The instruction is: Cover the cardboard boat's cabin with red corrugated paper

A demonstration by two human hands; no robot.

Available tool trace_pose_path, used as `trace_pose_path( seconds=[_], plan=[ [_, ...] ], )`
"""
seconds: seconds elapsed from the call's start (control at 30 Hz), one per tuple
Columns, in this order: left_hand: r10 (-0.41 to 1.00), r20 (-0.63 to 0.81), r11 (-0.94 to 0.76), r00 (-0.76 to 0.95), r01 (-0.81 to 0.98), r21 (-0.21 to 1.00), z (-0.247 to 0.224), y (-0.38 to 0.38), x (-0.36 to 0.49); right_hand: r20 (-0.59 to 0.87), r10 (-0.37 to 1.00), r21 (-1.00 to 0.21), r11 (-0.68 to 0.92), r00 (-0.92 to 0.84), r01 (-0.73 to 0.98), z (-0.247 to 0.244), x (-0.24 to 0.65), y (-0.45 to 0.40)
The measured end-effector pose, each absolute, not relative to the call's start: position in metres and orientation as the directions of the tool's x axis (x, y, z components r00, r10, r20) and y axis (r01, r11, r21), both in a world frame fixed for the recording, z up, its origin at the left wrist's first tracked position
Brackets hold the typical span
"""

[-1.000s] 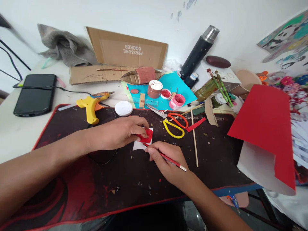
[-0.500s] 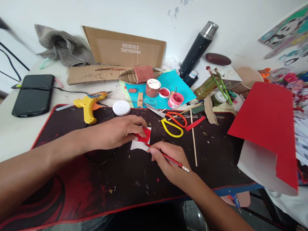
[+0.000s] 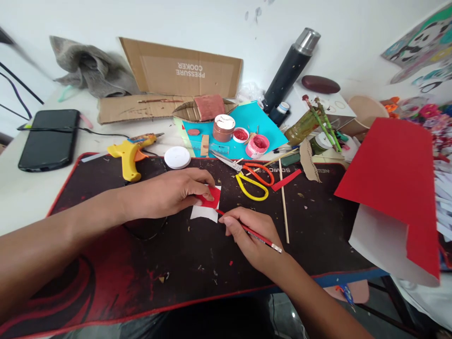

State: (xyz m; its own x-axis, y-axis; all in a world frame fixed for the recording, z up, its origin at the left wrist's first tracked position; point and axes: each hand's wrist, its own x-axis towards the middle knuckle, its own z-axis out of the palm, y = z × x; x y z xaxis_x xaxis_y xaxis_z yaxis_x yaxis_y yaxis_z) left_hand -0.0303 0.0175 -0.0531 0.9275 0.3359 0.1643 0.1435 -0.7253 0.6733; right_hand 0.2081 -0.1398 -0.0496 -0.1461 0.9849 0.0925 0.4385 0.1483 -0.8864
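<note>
From the head camera, a person's bare hands work over a dark, smooth mat (image 3: 197, 268) with a red stitched-looking rim and a swirling red pattern, spread on a pale counter (image 3: 21, 197). The left hand (image 3: 180, 190), thumb and fingers slightly parted, presses a small red ribbed piece (image 3: 212, 201) flat against a scrap of white paper (image 3: 204, 214) near the middle of the mat. The right hand (image 3: 252, 230) pinches a slim red pencil (image 3: 261, 237), its tip at the right edge of the white paper and its pale eraser end slanting toward the wearer. The two hands are apart, but near each other.

Just beyond lie metal scissors (image 3: 237, 165), blades parted, with one glossy orange loop and one yellow; beside them, a narrow red strip (image 3: 291, 178) crosses a thin wooden stick (image 3: 285, 216). A yellow plastic glue gun (image 3: 130, 160) and a round white lid (image 3: 177, 157) sit at the mat's far edge. Behind, a bright blue sheet (image 3: 247, 115) carries a brown paint jar (image 3: 223, 134) and a smaller pink jar (image 3: 257, 147), its mouth smeared red. Creased brown cardboard (image 3: 169, 66), printed "PRESSURE COOKER," stands upside down near a crumpled gray cloth (image 3: 92, 70). A dark flask (image 3: 291, 70) with a silvery cap leans at the back; at right, a large red sheet (image 3: 388, 174) curls to show a white underside.
</note>
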Motion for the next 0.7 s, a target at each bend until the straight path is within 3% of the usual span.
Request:
trace_pose_path(
  seconds=[0.5,0.7],
  plan=[
    [0.314,0.143,-0.741,0.938,0.148,0.655,-0.0528,0.0188,-0.0295,0.126,0.99,-0.904,0.139,-0.06,0.404,-0.0492,0.211,-0.1466],
    [0.258,0.099,-0.702,0.961,0.115,0.703,-0.0497,0.0263,-0.0246,0.149,0.98,-0.897,0.191,-0.134,0.398,-0.0473,0.2018,-0.1439]
  ],
)
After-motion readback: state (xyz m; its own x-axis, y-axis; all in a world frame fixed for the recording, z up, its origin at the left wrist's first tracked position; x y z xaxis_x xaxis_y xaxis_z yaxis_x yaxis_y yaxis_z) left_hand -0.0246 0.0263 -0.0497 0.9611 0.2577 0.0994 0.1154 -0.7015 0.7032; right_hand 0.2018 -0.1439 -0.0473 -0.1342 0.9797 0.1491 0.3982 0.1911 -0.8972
